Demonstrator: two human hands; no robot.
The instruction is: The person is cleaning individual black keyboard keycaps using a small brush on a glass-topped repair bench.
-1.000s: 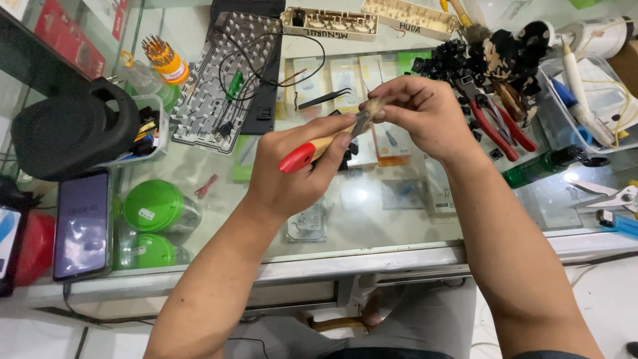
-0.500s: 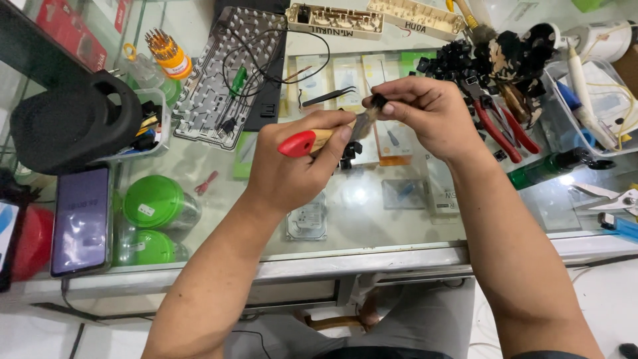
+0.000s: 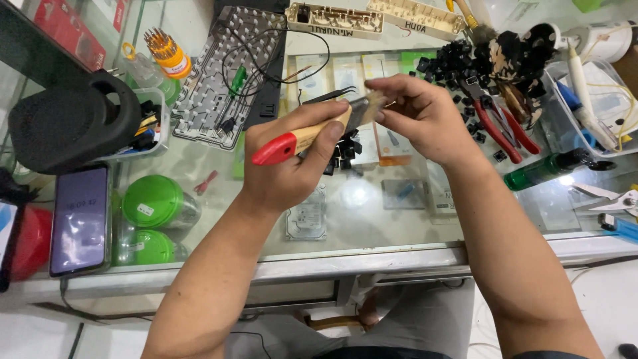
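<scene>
Left hand (image 3: 292, 159) gripping one brush (image 3: 312, 133), right hand (image 3: 425, 119) pinching its bristles.

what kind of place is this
Likely an electronics repair counter: a stripped keyboard frame beside a heap of loose black keycaps, red-handled pliers and a screwdriver set on a glass-topped display case.

Black speaker (image 3: 63, 126), phone (image 3: 80, 219), green lids (image 3: 153, 199), red-handled pliers (image 3: 498, 126) on glass counter (image 3: 359, 219)
</scene>
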